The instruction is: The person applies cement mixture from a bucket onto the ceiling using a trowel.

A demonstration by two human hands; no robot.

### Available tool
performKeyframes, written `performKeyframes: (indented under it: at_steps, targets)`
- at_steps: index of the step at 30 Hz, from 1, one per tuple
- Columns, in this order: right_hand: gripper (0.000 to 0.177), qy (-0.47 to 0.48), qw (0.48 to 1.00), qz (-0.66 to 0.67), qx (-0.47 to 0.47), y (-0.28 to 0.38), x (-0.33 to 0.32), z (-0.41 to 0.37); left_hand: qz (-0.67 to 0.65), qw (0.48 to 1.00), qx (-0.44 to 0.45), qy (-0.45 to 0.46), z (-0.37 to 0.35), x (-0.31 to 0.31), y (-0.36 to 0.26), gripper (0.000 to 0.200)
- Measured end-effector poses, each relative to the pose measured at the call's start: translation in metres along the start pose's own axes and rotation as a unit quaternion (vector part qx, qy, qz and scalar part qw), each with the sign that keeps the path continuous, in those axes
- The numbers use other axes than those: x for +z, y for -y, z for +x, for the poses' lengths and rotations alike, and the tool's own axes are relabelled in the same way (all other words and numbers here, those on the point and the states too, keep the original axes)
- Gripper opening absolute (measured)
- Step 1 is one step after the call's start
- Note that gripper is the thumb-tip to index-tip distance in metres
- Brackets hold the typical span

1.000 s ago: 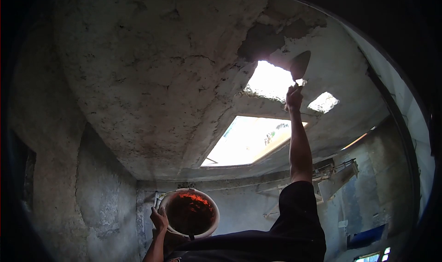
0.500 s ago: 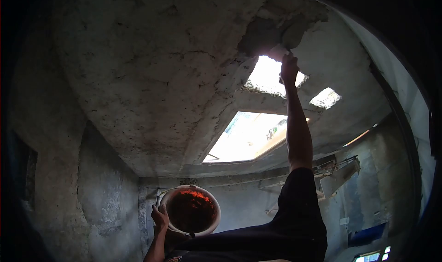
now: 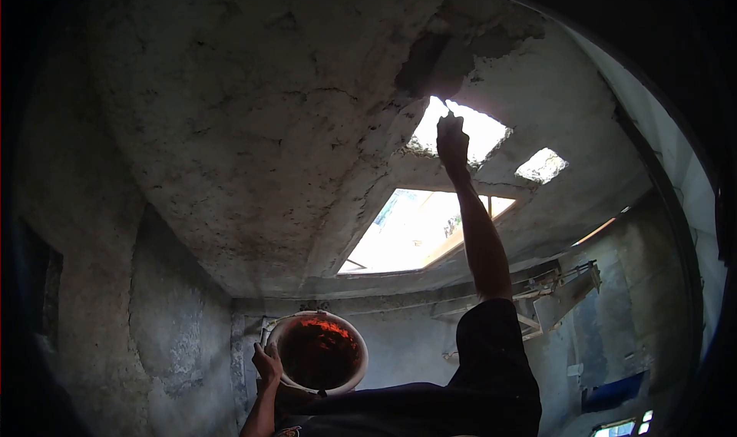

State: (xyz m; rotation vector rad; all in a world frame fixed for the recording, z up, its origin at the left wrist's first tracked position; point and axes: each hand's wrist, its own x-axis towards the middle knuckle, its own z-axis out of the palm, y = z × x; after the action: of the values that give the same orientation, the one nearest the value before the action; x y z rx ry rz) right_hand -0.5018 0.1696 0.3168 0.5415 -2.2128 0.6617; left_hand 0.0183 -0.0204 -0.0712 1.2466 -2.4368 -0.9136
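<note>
My right hand point(image 3: 453, 136), at the end of a raised arm, is closed round the handle of a trowel point(image 3: 454, 70). The trowel's dark blade lies against or very near a dark patch of plaster point(image 3: 418, 62) above the bright opening; contact is hard to tell in the shadow. Low in the view, my left hand point(image 3: 267, 362) grips the side of a pale bucket point(image 3: 364, 360), thumb by the rim. The bucket is tilted toward me, its inside dark with orange-red showing near the top.
Rough grey plaster wall point(image 3: 253, 145) with cracks fills much of the view. Beside the patch are a bright jagged opening point(image 3: 480, 134), a smaller hole point(image 3: 543, 165) and a larger window opening point(image 3: 399, 233). A frame-like structure point(image 3: 549, 302) stands at right.
My right hand and the trowel have moved left and somewhat down, so the hand now sits in front of the bright opening. My left hand and the bucket stay nearly in place.
</note>
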Motion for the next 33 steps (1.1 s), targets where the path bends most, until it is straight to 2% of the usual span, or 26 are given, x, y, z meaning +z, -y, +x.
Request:
performKeyframes:
  at_steps: [1, 2, 3, 5, 6, 8, 9, 11, 12, 14, 16, 17, 18, 20, 22, 24, 26, 28, 29, 30, 31, 32, 33]
  targets:
    - [0.028, -0.052, 0.993, -0.051, -0.096, -0.008, -0.006, 0.010, -0.012, 0.999, -0.020, 0.029, 0.001, -0.012, -0.012, 0.051]
    - [0.030, -0.072, 0.991, -0.062, -0.092, -0.011, -0.015, 0.018, -0.023, 0.997, -0.040, 0.059, 0.001, -0.018, -0.018, 0.051]
    - [0.034, -0.071, 0.978, -0.188, -0.060, -0.013, -0.023, 0.031, -0.023, 0.997, -0.039, 0.060, 0.001, -0.011, -0.011, 0.051]
    - [0.038, -0.065, 0.990, -0.110, 0.059, -0.029, -0.036, 0.062, 0.007, 1.000, -0.007, -0.002, 0.001, 0.009, 0.007, 0.052]
    - [0.033, -0.062, 0.990, -0.124, 0.000, -0.038, -0.043, 0.073, 0.006, 1.000, -0.007, -0.002, 0.001, 0.006, 0.004, 0.052]
    - [0.025, -0.032, 0.968, -0.249, 0.003, -0.045, -0.055, 0.084, -0.010, 0.998, -0.042, 0.055, 0.003, -0.007, -0.009, 0.053]
    - [0.025, -0.033, 0.968, -0.249, 0.002, -0.055, -0.057, 0.085, -0.012, 0.998, -0.042, 0.055, 0.003, -0.003, -0.007, 0.053]
    - [0.021, -0.024, 0.921, -0.373, -0.111, -0.081, -0.051, 0.078, -0.005, 1.000, -0.017, 0.025, 0.003, 0.004, 0.002, 0.054]
    - [0.021, -0.024, 0.921, -0.372, -0.112, -0.096, -0.044, 0.071, -0.004, 1.000, -0.018, 0.024, 0.003, 0.002, 0.000, 0.054]
    - [0.027, -0.046, 0.990, -0.133, 0.007, -0.135, -0.025, 0.053, -0.002, 1.000, -0.016, 0.026, 0.002, -0.003, -0.007, 0.055]
    - [0.032, -0.009, 0.924, -0.364, -0.117, -0.197, -0.008, 0.024, -0.001, 1.000, -0.017, 0.024, 0.002, 0.006, 0.002, 0.056]
    - [0.034, -0.015, 0.970, -0.239, 0.028, -0.186, -0.011, 0.007, 0.000, 1.000, -0.019, 0.021, 0.001, 0.008, 0.006, 0.057]
    - [0.036, -0.019, 0.979, -0.105, 0.171, -0.172, -0.014, -0.014, -0.001, 1.000, -0.022, 0.019, -0.001, 0.006, 0.004, 0.057]
    - [0.040, -0.016, 0.967, -0.033, 0.251, -0.116, -0.040, -0.064, -0.005, 1.000, -0.016, 0.003, -0.003, -0.002, -0.004, 0.059]
    - [0.042, 0.045, 0.974, -0.007, 0.224, -0.127, -0.036, -0.123, -0.011, 1.000, -0.018, 0.008, -0.004, -0.009, -0.006, 0.059]
    - [0.044, 0.076, 0.953, 0.059, 0.286, -0.073, -0.067, -0.180, -0.037, 0.999, -0.017, 0.002, -0.006, -0.016, -0.012, 0.056]
    - [0.046, 0.172, 0.932, 0.130, 0.292, -0.034, -0.098, -0.225, -0.058, 0.998, -0.030, 0.021, -0.005, -0.011, -0.005, 0.053]
    - [0.038, 0.274, 0.895, 0.117, 0.331, -0.013, -0.117, -0.270, -0.046, 0.999, 0.003, -0.012, -0.007, -0.010, -0.003, 0.048]
    - [0.034, 0.258, 0.944, 0.062, 0.198, -0.015, -0.119, -0.297, -0.050, 0.998, -0.022, 0.032, -0.007, -0.005, 0.005, 0.063]
    - [0.031, 0.242, 0.968, 0.012, 0.060, -0.017, -0.120, -0.323, -0.093, 0.991, -0.068, 0.070, -0.004, -0.008, 0.001, 0.062]
    - [0.029, 0.224, 0.974, -0.011, -0.028, -0.011, -0.124, -0.342, -0.024, 0.999, -0.025, 0.007, -0.008, 0.015, 0.022, 0.061]
    - [0.029, 0.251, 0.968, -0.004, -0.021, 0.003, -0.131, -0.356, -0.037, 0.999, -0.012, 0.008, -0.007, 0.012, 0.020, 0.062]
    - [0.029, 0.358, 0.920, 0.056, 0.152, 0.020, -0.140, -0.367, -0.059, 0.998, -0.001, -0.002, -0.006, 0.016, 0.023, 0.062]
